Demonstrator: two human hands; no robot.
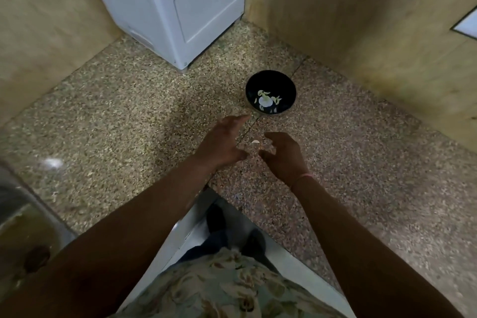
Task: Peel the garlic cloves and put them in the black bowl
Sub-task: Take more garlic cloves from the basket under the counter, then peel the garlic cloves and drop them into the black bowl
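Black bowl (254,85): black.
Garlic (265,102): white and pale yellow.
Counter (129,116): speckled in beige, brown and black.
Appliance (180,8) at 11 o'clock: white.
Shirt (227,289) at 6 o'clock: printed with cream and green flowers.
Wristband (305,176): pink.

Glossy speckled stone counter (134,116), seemingly.

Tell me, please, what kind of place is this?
Probably a home kitchen, seen at a corner worktop. A speckled stone countertop meets a steel sink at the left edge, and a black bowl holding garlic stands on it beside a white appliance.
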